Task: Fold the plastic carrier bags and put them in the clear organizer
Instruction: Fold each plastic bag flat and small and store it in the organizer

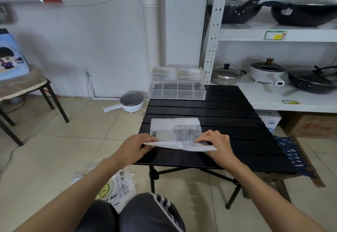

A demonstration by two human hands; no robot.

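I sit at the black slatted desk (209, 111) with a white plastic carrier bag (175, 129) lying flat on its near half. My left hand (135, 146) pinches the bag's near left corner, thumb on top and fingers curled under the lifted edge. My right hand (217, 144) grips the near edge further right, fingers bent over the plastic, so a narrow strip of the bag is raised and turned over toward the far side. The rest of the bag lies flat on the desk, with dark print showing at its left edge. The clear organizer (177, 90), divided into compartments, stands at the desk's far edge, well apart from the bag. More carrier bags (118, 188) lie crumpled on the floor beside the desk's near left leg, by my knees.
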